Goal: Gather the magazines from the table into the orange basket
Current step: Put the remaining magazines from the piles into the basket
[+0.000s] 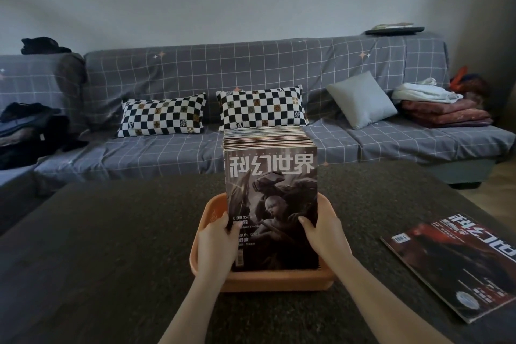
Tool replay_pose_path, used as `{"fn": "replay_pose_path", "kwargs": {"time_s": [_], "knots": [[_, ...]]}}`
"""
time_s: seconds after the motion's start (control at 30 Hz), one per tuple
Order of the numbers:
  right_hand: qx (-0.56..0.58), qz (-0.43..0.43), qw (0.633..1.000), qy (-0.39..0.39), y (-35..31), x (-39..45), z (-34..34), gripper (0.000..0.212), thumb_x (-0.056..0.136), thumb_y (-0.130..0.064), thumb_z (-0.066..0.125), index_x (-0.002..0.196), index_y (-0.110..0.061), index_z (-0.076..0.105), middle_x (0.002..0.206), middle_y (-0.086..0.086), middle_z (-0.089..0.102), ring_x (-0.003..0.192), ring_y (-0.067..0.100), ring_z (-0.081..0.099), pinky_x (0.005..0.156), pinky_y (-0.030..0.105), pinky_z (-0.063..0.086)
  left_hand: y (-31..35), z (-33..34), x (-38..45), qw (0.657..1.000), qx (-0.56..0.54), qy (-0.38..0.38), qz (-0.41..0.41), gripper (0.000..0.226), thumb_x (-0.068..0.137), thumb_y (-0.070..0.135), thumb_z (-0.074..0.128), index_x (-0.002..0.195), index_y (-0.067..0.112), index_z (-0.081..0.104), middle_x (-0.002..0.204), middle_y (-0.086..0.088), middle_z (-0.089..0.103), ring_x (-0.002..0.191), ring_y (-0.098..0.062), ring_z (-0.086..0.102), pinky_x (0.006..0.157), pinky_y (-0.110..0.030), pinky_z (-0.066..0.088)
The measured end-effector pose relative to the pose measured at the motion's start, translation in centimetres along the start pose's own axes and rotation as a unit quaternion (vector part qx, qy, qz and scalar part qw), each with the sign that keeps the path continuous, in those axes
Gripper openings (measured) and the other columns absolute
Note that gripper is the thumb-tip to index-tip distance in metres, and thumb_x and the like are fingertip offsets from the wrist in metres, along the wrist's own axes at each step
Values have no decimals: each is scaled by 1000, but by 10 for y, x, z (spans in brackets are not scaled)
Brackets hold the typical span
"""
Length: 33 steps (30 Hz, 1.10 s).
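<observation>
An orange basket [279,281] sits on the dark table in front of me. A thick stack of magazines [272,190] stands upright inside it, the front cover dark grey with large white characters. My left hand [216,246] grips the stack's lower left edge. My right hand [325,237] grips its lower right edge, thumb on the cover. One more magazine [458,265] with a dark red cover lies flat on the table at the right, apart from the basket.
The dark table [111,246] stretches to both sides of the basket. Behind it stands a grey checked sofa [251,72] with two chequered pillows [162,114], a grey cushion, folded blankets [446,112] at the right and clothes [28,131] at the left.
</observation>
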State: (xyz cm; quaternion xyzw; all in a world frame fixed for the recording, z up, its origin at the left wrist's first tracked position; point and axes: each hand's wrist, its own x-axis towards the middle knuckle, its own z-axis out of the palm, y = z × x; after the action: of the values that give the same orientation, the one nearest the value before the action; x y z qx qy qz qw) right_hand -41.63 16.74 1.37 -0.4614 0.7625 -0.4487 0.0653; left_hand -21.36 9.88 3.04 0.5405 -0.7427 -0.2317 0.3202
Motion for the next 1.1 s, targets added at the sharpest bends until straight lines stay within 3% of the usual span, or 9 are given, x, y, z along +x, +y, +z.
{"fn": "replay_pose_path", "kwargs": {"time_s": [0.3, 0.43, 0.47, 0.53, 0.57, 0.63, 0.77, 0.93, 1.1], "knots": [[6, 0, 1000, -5, -2, 0, -3, 58, 85, -25, 65, 137, -22, 38, 134, -5, 50, 117, 14, 54, 89, 21, 39, 2, 2, -4, 999, -35, 2, -12, 33, 97, 29, 55, 128, 18, 60, 50, 6, 56, 38, 3, 52, 35, -9, 34], [37, 21, 999, -24, -4, -2, -6, 60, 87, -28, 64, 139, -25, 35, 135, -5, 50, 121, 14, 51, 90, 22, 38, 8, 4, -7, 996, -83, 17, -27, 31, 97, 26, 53, 128, 19, 53, 67, 5, 65, 44, 4, 57, 35, -9, 36], [51, 30, 998, -26, -5, -3, -8, 59, 87, -28, 63, 139, -26, 35, 136, -5, 50, 121, 14, 51, 90, 21, 37, 10, 3, -8, 995, -92, 27, -32, 35, 97, 26, 54, 131, 19, 50, 81, 5, 68, 54, 4, 62, 42, -10, 43], [78, 46, 996, -27, -6, -6, -11, 59, 88, -26, 62, 140, -26, 35, 136, -4, 50, 122, 13, 50, 89, 20, 36, 13, 2, -13, 993, -107, 49, -32, 47, 95, 28, 55, 139, 19, 42, 119, 3, 63, 94, -1, 65, 75, -23, 57], [89, 53, 994, -28, -5, -7, -14, 59, 89, -26, 61, 141, -26, 34, 136, -3, 52, 122, 13, 51, 88, 20, 36, 15, 2, -16, 991, -112, 60, -35, 51, 95, 29, 56, 142, 19, 40, 133, 1, 55, 112, -9, 58, 90, -31, 54], [101, 66, 992, -33, -3, -12, -19, 58, 91, -26, 59, 142, -28, 32, 134, -2, 55, 121, 15, 53, 86, 20, 38, 20, 3, -24, 987, -119, 94, -45, 45, 93, 29, 58, 135, 19, 44, 137, -2, 46, 119, -17, 50, 98, -39, 49], [110, 85, 990, -25, 2, -25, -33, 57, 92, -30, 57, 144, -22, 34, 136, 1, 54, 121, 18, 53, 92, 26, 43, 36, 10, -34, 980, -167, 102, -13, 17, 92, 24, 61, 106, 29, 52, 113, 6, 54, 100, -9, 56, 89, -36, 52], [100, 67, 993, 14, 14, -48, -61, 35, 93, -27, 56, 127, -22, 54, 124, -4, 61, 101, 4, 59, 76, 13, 45, 69, 38, -50, 977, -213, -5, 8, 10, 94, 27, 58, 103, 30, 57, 103, 10, 59, 86, 0, 57, 64, -12, 43], [52, 72, 994, 60, 39, -66, -100, 32, 91, -21, 58, 123, -20, 58, 115, -4, 64, 100, 6, 59, 85, 24, 49, 110, 79, -67, 973, -217, -66, 37, 9, 94, 27, 59, 98, 35, 56, 101, 14, 60, 86, 4, 56, 62, -7, 41]]}}
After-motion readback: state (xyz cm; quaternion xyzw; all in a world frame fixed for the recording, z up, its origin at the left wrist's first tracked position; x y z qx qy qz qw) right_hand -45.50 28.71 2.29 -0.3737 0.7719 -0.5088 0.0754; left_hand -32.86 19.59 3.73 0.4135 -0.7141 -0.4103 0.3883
